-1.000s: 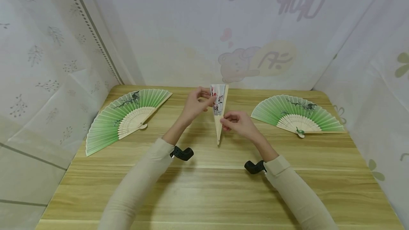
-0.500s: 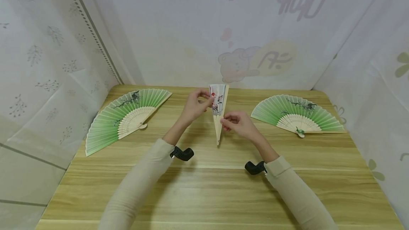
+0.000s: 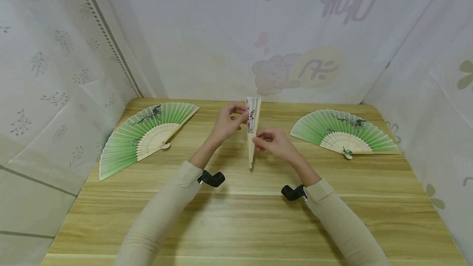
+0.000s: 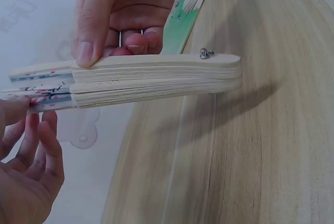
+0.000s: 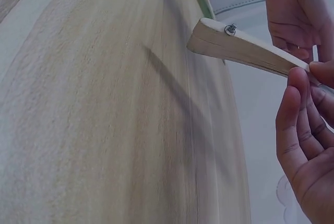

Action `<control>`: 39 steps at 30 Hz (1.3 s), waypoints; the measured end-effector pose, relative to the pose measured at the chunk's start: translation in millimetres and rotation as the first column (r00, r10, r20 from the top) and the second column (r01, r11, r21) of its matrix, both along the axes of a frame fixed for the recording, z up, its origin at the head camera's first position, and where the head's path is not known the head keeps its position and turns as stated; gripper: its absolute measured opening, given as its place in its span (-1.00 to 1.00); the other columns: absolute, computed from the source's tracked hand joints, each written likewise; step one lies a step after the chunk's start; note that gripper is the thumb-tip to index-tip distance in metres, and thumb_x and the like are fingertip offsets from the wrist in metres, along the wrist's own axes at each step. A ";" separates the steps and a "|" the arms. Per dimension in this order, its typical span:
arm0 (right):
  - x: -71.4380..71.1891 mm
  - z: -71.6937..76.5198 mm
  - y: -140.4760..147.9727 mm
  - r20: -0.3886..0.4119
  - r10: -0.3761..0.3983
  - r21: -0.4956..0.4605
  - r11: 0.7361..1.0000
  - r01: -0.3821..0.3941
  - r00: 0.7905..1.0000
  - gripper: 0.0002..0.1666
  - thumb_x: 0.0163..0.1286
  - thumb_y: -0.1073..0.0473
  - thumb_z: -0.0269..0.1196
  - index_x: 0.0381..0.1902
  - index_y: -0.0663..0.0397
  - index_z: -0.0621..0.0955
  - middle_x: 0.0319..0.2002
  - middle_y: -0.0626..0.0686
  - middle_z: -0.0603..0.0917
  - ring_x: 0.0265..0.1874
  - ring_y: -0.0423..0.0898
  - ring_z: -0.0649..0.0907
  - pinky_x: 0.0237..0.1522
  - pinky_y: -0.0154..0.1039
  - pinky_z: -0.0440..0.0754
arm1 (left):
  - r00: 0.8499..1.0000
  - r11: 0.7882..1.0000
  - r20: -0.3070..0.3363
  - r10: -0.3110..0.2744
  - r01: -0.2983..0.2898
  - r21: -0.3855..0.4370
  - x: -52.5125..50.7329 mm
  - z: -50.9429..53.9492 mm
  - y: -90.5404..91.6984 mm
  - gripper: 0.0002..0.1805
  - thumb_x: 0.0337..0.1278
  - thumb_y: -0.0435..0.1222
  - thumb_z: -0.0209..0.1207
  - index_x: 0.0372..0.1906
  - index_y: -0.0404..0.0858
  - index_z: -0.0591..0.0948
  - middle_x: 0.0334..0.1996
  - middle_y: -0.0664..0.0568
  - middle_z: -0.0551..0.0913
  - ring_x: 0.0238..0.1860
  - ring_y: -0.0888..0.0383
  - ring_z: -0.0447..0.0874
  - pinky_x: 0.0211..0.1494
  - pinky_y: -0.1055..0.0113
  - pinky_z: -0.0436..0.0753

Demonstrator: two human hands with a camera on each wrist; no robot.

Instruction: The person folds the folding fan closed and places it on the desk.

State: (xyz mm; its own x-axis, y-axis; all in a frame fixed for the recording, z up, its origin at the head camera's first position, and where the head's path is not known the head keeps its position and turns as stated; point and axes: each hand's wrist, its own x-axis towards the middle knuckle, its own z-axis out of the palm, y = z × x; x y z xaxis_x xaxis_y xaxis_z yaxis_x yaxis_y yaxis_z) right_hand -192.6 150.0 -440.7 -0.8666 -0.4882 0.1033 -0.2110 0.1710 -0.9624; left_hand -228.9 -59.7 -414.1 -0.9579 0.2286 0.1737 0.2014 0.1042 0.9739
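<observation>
Between the two hands a nearly closed folding fan [image 3: 251, 145] is held up, its pivot end pointing down toward the table. Its leaf is white with red and dark painted marks, and its ribs are pale wood. My left hand [image 3: 230, 121] pinches the leaf on the left side. Lower on the right, my right hand [image 3: 275, 143] pinches the rib edge between thumb and fingers. In the left wrist view the stacked ribs [image 4: 156, 80] lie close together, with a small metal pivot pin [image 4: 206, 53] near the end. The right wrist view shows the pin [image 5: 230, 29] too.
A spread green fan [image 3: 125, 147] lies at the left of the wooden table [image 3: 236, 229]. Another spread green fan [image 3: 314, 128], with a green knotted cord [image 3: 346, 151], lies at the right. A printed white curtain [image 3: 207, 52] hangs behind the table.
The held fan has narrowed, its folds drawn closer together. Its left edge has shifted right, and both hands have moved slightly. The green fans lie as before.
</observation>
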 end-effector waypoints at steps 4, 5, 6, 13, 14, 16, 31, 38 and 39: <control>-0.2 0.5 1.5 -0.002 -0.002 0.007 1.000 0.002 1.000 -0.83 0.49 0.32 0.27 -0.23 0.41 0.66 -0.42 0.30 0.69 -0.40 0.38 0.66 -0.28 0.20 0.70 | 0.997 0.997 0.037 -0.072 0.071 0.007 1.3 -1.1 -1.4 -0.71 0.46 -0.29 0.21 0.12 -0.38 0.59 -0.14 -0.15 0.67 -0.18 -0.21 0.75 -0.24 -0.09 0.72; -0.4 0.6 2.0 -0.003 -0.001 0.009 1.000 0.001 1.000 -0.83 0.49 0.32 0.27 -0.23 0.41 0.66 -0.43 0.28 0.69 -0.41 0.36 0.66 -0.28 0.18 0.71 | 0.995 0.996 0.045 -0.086 0.086 0.002 1.7 -1.5 -1.6 -0.70 0.45 -0.28 0.22 0.13 -0.37 0.59 -0.13 -0.14 0.67 -0.19 -0.17 0.76 -0.20 -0.16 0.70; -0.6 0.6 2.4 -0.005 0.000 0.014 1.000 0.000 1.000 -0.83 0.49 0.32 0.27 -0.24 0.40 0.66 -0.43 0.27 0.69 -0.41 0.36 0.67 -0.29 0.15 0.71 | 0.994 0.995 0.056 -0.097 0.097 -0.003 2.2 -1.8 -1.6 -0.69 0.44 -0.28 0.24 0.13 -0.37 0.59 -0.12 -0.14 0.66 -0.19 -0.16 0.76 -0.16 -0.21 0.68; -0.7 1.1 4.3 -0.025 0.036 0.016 0.999 -0.036 0.999 -0.85 0.49 0.35 0.26 -0.25 0.40 0.67 -0.43 0.31 0.69 -0.41 0.42 0.65 -0.30 0.18 0.71 | 0.992 0.993 0.080 -0.095 0.100 -0.064 4.1 -0.9 -0.1 -0.78 0.38 -0.39 0.25 0.01 -0.41 0.57 -0.13 -0.17 0.63 -0.28 -0.17 0.74 -0.34 0.23 0.72; -0.7 1.3 4.1 -0.029 0.042 0.014 0.999 -0.042 0.999 -0.85 0.49 0.35 0.26 -0.25 0.40 0.67 -0.43 0.33 0.68 -0.42 0.43 0.65 -0.30 0.21 0.70 | 0.993 0.993 0.079 -0.088 0.094 -0.072 4.2 -0.5 0.2 -0.79 0.37 -0.40 0.25 0.00 -0.41 0.57 -0.13 -0.17 0.63 -0.32 -0.14 0.74 -0.36 0.26 0.71; -0.6 2.0 3.5 -0.036 0.051 0.014 0.999 -0.051 0.998 -0.85 0.49 0.35 0.26 -0.25 0.40 0.67 -0.42 0.36 0.68 -0.42 0.41 0.66 -0.30 0.24 0.69 | 0.994 0.993 0.078 -0.075 0.082 -0.088 4.2 -0.1 0.9 -0.80 0.36 -0.41 0.25 -0.02 -0.41 0.56 -0.14 -0.16 0.61 -0.38 -0.04 0.73 -0.38 0.29 0.70; 0.2 11.1 -1.4 -0.070 0.064 0.055 0.997 -0.060 0.995 -0.82 0.50 0.33 0.24 -0.30 0.35 0.68 -0.49 0.16 0.68 -0.46 0.44 0.62 -0.39 0.20 0.65 | 0.999 0.995 0.026 -0.021 0.023 -0.094 4.7 -3.8 6.6 -0.82 0.34 -0.43 0.25 -0.04 -0.41 0.59 -0.19 -0.15 0.63 -0.42 -0.04 0.75 -0.31 0.01 0.75; -3.9 6.6 -1.7 -0.112 0.058 0.065 0.997 -0.051 0.992 -0.85 0.47 0.34 0.25 -0.32 0.30 0.69 -0.52 0.18 0.67 -0.54 0.18 0.64 -0.48 -0.03 0.64 | 0.999 0.999 0.045 -0.017 0.019 -0.044 6.7 -5.3 6.4 -0.80 0.36 -0.43 0.24 -0.01 -0.43 0.58 -0.19 -0.16 0.61 -0.32 -0.25 0.74 -0.22 -0.18 0.71; -4.2 6.5 -1.9 -0.113 0.057 0.065 0.997 -0.050 0.992 -0.85 0.47 0.35 0.25 -0.33 0.30 0.69 -0.52 0.19 0.67 -0.54 0.20 0.63 -0.49 -0.06 0.64 | 0.999 0.999 0.049 -0.016 0.018 -0.037 6.9 -5.2 6.4 -0.80 0.36 -0.44 0.24 0.00 -0.43 0.58 -0.18 -0.17 0.61 -0.31 -0.28 0.73 -0.19 -0.25 0.68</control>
State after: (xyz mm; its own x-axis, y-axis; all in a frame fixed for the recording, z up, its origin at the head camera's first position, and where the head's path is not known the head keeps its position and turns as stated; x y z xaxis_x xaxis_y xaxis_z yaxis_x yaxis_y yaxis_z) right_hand -196.7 148.1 -434.2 -0.8232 -0.5422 0.1685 -0.3297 0.2150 -0.9193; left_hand -222.0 -53.3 -419.2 -0.9609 0.2507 0.1176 0.1557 0.1380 0.9781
